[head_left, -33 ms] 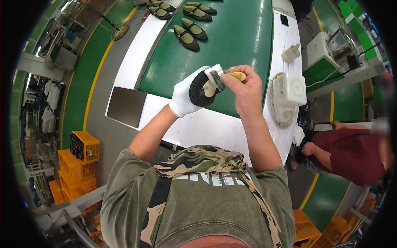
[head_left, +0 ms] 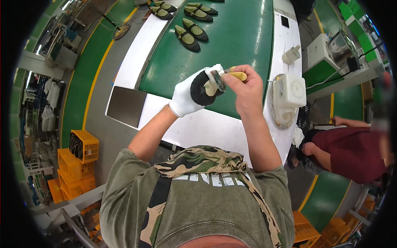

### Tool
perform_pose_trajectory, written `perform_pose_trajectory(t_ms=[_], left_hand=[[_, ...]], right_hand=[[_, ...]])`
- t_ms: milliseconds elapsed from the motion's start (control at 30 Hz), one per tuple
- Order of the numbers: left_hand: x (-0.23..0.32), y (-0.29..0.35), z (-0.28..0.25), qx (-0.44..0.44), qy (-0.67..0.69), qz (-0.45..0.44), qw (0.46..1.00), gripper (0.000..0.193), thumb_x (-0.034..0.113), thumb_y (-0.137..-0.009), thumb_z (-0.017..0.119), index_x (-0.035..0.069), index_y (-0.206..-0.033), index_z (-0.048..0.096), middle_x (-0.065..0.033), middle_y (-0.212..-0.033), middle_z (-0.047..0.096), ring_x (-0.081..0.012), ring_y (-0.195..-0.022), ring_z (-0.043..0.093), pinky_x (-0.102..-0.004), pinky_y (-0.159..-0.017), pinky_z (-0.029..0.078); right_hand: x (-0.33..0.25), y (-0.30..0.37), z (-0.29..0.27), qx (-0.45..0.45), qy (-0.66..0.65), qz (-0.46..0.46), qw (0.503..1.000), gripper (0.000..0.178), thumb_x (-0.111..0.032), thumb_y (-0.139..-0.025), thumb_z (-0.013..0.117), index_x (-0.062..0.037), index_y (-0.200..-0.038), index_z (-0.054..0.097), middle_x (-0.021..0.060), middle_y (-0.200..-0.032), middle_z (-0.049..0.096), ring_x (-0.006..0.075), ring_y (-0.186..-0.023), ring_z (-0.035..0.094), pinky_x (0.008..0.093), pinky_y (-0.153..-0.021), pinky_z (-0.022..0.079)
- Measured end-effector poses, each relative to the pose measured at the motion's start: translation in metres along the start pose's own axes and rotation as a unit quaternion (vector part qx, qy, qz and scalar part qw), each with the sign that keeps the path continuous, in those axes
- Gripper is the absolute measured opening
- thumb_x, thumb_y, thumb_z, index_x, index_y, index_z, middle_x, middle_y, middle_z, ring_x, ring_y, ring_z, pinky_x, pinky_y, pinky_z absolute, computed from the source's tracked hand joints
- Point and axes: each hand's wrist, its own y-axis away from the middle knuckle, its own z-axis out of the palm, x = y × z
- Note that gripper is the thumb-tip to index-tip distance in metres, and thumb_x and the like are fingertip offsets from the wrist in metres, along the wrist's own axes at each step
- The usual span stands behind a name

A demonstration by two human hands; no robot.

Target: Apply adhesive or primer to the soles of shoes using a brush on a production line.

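Note:
My left hand point(head_left: 186, 97), in a white glove, is wrapped round a black shoe point(head_left: 200, 93) held up over the near end of the green conveyor belt. A pale inside part of the shoe shows. My bare right hand point(head_left: 249, 88) pinches the yellow handle point(head_left: 239, 76) of a small brush-like tool. Its dark, smeared head point(head_left: 218, 82) is at the shoe's upper edge, and I cannot tell whether it touches. Something white and crumpled point(head_left: 216, 68), perhaps tissue or gloved fingertips, shows beside the tool head.
Several black strap shoes point(head_left: 191, 37) with light green insides stand farther up the belt point(head_left: 235, 41). To the right are a white plastic container point(head_left: 290, 91) on a stained tray and a white bottle point(head_left: 291, 54). Orange crates point(head_left: 78, 169) stack at left. Another person point(head_left: 351, 153) is at right.

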Motion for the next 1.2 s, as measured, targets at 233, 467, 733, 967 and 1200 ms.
perform_pose_trajectory(t_ms=[233,467,733,967,1200], left_hand=[[-0.026,0.008,-0.02,-0.184,0.122,-0.166,0.961,0.065,0.019,-0.058,0.091,0.004,-0.115,0.063,-0.007,-0.1,0.071,-0.0178,-0.093,0.067,-0.0325,-0.088,0.053],[-0.038,0.018,-0.035,-0.241,0.367,-0.238,0.866,0.073,0.017,-0.055,0.091,-0.003,-0.119,0.061,-0.0066,-0.108,0.068,-0.0165,-0.098,0.063,-0.0321,-0.094,0.048],[-0.043,0.018,-0.052,-0.293,0.415,-0.254,0.823,0.07,0.014,-0.056,0.086,-0.006,-0.118,0.06,-0.007,-0.106,0.068,-0.0155,-0.096,0.062,-0.031,-0.089,0.049],[-0.045,0.032,-0.05,-0.217,0.485,-0.301,0.792,0.072,0.014,-0.059,0.074,-0.007,-0.124,0.056,-0.0123,-0.112,0.065,-0.0208,-0.1,0.063,-0.0336,-0.092,0.05],[-0.051,0.051,-0.04,-0.218,0.564,-0.312,0.733,0.073,0.011,-0.058,0.075,-0.009,-0.125,0.054,-0.015,-0.113,0.066,-0.0227,-0.098,0.066,-0.0347,-0.091,0.052]], right_hand=[[-0.002,-0.027,0.013,-0.022,0.0,-0.072,0.997,0.017,0.001,-0.083,0.072,-0.0007,-0.091,0.057,0.0067,-0.091,0.064,0.0092,-0.08,0.06,0.0227,-0.071,0.051],[0.019,-0.044,-0.006,-0.099,0.139,-0.112,0.979,0.019,0.001,-0.082,0.073,-0.002,-0.089,0.056,0.0081,-0.096,0.065,0.0101,-0.085,0.059,0.0234,-0.076,0.05],[0.013,-0.052,-0.002,-0.081,0.115,-0.126,0.982,0.018,0.001,-0.081,0.073,-0.0021,-0.087,0.056,0.0089,-0.099,0.065,0.0112,-0.087,0.058,0.0243,-0.078,0.049],[0.024,-0.008,-0.026,-0.262,0.188,-0.007,0.946,0.024,-0.003,-0.078,0.077,-0.0044,-0.084,0.054,0.0089,-0.097,0.064,0.012,-0.087,0.058,0.0261,-0.077,0.047],[0.025,-0.022,-0.005,-0.19,0.108,0.01,0.976,0.02,-0.003,-0.08,0.076,-0.0027,-0.085,0.057,0.0072,-0.092,0.065,0.0104,-0.084,0.059,0.0255,-0.074,0.049]])
